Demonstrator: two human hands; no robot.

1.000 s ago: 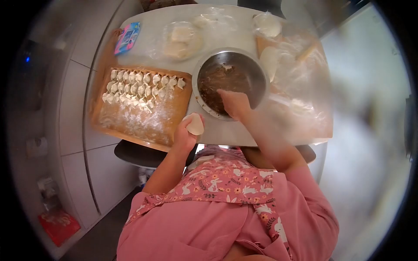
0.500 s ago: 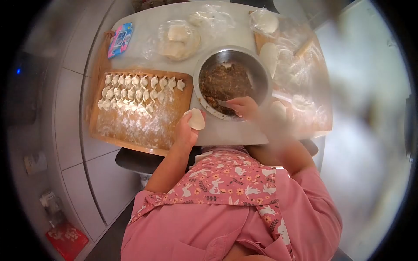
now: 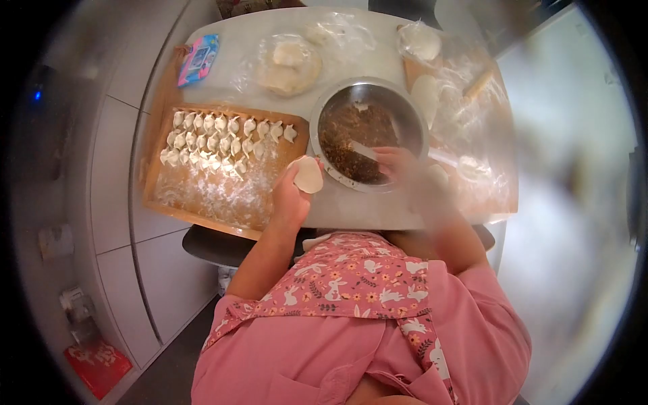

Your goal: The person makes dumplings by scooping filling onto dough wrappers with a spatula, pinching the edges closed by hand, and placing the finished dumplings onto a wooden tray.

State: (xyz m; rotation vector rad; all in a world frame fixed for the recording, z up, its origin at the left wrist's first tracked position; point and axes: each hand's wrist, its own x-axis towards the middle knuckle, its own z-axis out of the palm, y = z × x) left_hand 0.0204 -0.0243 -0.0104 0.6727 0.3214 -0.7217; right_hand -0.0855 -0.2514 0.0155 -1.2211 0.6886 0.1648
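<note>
Holds a round dough wrapper in the half-curled left hand, just beside the metal bowl on the desk. Pinches a flat, pale utensil between fingers of the right hand, over brown filling inside the bowl.

The right hand is closed in a grip, its fingers pointing leftward, the partly blurred right forearm behind them. Left of those fingers, the left hand is curled, the left forearm slanting back behind it.
</note>
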